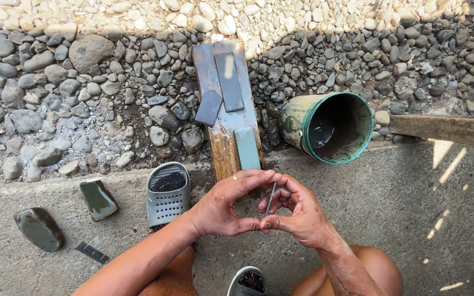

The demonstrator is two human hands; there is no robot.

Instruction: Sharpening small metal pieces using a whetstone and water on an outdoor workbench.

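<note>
My left hand [229, 204] and my right hand [297, 211] meet over the near end of a wooden plank [223, 145]. Between them stands a thin dark metal blade [270, 198], held upright by the fingers of both hands; my thumbs touch below it. A ring sits on a left finger. On the plank lie a long dark sharpening stone [229, 81], a smaller grey one [209, 108] hanging off its left edge, and a pale green stone [247, 148] just beyond my fingers.
A green bucket [303, 123] lies on its side right of the plank. River pebbles [56, 82] cover the ground beyond the concrete ledge. Two wet stones [98, 199] [39, 228] and a small dark file [92, 252] lie left. Grey sandals [167, 193] [246, 282] are on my feet.
</note>
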